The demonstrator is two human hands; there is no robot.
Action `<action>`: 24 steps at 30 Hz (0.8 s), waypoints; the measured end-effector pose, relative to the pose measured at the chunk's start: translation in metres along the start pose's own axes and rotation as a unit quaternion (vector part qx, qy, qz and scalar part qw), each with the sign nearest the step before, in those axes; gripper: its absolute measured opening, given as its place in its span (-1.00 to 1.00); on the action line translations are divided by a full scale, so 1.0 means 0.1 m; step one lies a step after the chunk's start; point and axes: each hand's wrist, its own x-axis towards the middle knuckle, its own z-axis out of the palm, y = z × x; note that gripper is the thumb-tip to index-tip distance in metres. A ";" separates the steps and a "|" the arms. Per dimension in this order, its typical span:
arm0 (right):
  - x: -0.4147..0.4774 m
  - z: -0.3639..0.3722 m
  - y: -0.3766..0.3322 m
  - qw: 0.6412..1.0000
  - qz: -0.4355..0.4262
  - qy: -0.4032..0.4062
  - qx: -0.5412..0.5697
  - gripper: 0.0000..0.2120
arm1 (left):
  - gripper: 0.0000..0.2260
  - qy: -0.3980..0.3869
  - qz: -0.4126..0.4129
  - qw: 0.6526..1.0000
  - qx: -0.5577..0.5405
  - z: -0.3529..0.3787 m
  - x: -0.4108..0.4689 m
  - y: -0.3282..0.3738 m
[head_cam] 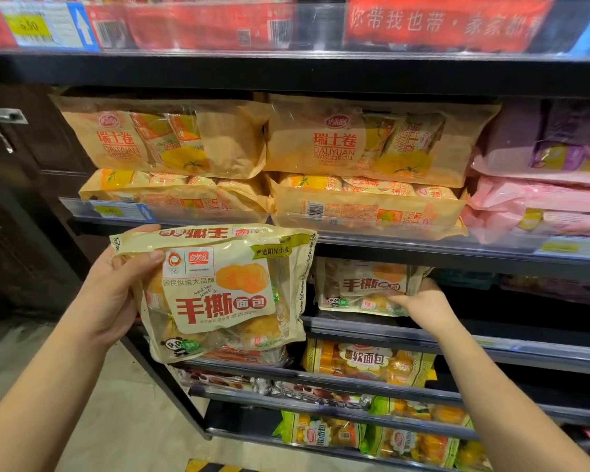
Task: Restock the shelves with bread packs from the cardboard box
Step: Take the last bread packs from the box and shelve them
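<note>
Bread pack (225, 294), cream wrapper with red characters: held upright in the air in front of the shelving, not on any shelf. Left hand (116, 294) grasps it at its upper left corner, thumb (150, 258) across the front, fingers curled behind, one tip showing over the top edge. The rest of the pack hangs free to the right of the grip.

Just right of that pack, a second bread pack (365, 287) of the same print stands on a shelf (491, 338). Right hand (419, 301) touches its lower right corner; whether it pinches or only rests there I cannot tell.

Above the held pack: tan Swiss roll packs (355, 144), stacked two high in two columns. Further right of those, pink packs (539, 199). Below and right of the held pack: a yellow soft-bread pack (365, 362) on the next shelf down. Lower still, green-edged packs (321, 430) in a row.
</note>
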 end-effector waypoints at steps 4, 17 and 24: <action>-0.01 0.11 -0.04 0.999 -0.010 -0.020 -0.031 -0.56 | -0.67 0.000 -0.006 1.000 0.001 0.01 -0.02 0.00; -0.03 0.11 -0.03 0.996 -0.013 -0.039 -0.079 -0.40 | -0.67 -0.002 -0.008 1.000 -0.011 0.05 -0.07 0.05; -0.13 0.04 0.02 0.997 -0.027 -0.013 -0.078 -0.28 | -0.67 -0.017 -0.015 0.999 -0.026 0.09 -0.09 0.01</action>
